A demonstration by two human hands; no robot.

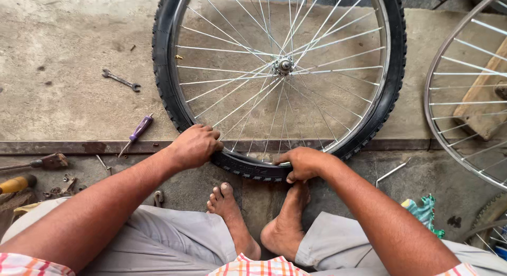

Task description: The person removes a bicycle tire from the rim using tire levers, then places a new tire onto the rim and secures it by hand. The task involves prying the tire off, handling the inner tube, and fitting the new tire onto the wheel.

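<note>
Gripping the tyre [248, 168] at six o'clock, left hand [194, 146] and right hand [305, 163] are both curled tight over its knobby black tread. Wheel stands upright on concrete floor [68, 96], light but springy; stiff rubber likely grips well, spokes [237, 104] bend easily, so hold the tread.

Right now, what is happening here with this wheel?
A seated, barefoot person grips the near edge of a spoked bicycle wheel with both hands. The left hand and right hand press on its black tyre. A spanner and a purple-handled screwdriver lie on the concrete floor.
</note>
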